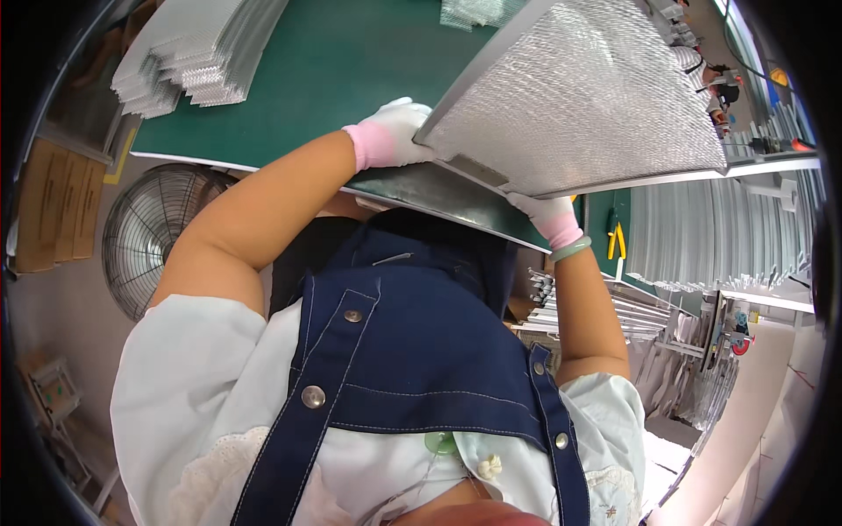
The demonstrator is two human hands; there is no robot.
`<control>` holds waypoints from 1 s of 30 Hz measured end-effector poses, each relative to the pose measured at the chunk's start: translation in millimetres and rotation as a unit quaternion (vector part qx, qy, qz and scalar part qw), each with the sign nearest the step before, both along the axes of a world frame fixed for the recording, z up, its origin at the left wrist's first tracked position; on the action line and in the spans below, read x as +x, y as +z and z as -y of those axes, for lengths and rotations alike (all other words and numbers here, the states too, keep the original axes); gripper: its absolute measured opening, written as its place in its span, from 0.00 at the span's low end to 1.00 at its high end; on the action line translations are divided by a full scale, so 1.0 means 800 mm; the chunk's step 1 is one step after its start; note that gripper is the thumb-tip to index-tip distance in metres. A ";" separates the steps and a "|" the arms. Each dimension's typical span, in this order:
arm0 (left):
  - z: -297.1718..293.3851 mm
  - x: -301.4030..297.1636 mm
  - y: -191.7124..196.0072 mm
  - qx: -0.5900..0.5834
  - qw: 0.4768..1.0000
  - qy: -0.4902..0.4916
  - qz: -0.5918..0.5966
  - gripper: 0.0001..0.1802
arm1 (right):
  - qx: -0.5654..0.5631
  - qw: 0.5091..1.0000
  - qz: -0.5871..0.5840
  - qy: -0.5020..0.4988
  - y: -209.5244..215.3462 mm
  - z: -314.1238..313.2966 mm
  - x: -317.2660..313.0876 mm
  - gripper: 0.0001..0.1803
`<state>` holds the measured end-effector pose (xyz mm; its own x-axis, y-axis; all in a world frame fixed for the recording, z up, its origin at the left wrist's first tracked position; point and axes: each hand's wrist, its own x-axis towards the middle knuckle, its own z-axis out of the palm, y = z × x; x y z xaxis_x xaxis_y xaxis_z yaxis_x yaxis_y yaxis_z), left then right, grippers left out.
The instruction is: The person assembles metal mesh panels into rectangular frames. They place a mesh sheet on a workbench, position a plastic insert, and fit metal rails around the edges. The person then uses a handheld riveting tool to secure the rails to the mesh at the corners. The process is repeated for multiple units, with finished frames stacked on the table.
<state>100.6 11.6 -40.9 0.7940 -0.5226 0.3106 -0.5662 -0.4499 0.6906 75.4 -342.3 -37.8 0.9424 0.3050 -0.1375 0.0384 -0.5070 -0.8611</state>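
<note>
Head view: framed mesh panel in both hands

Panel's tilted up over the green table, ahead of the torso, its near edge between the hands. Left hand, gloved, curled on the near-left corner. Right hand, also gloved, gripping the near edge further right; fingers under the frame hidden. Cardboard boxes standing at far left, contents can't be seen. Mesh sheets stacked on the table, upper left.
</note>
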 end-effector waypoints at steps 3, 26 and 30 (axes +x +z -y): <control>-0.005 0.002 0.001 0.020 1.000 -0.012 0.000 0.21 | 0.009 0.999 -0.033 0.037 0.021 -0.018 -0.005 0.21; 0.052 0.030 0.266 -0.345 0.932 -0.068 -0.086 0.17 | 0.385 0.864 0.305 -0.107 0.249 -0.037 0.024 0.12; 0.050 0.030 0.266 -0.360 0.927 -0.060 -0.086 0.16 | 0.346 0.842 0.375 -0.178 0.243 -0.059 0.028 0.12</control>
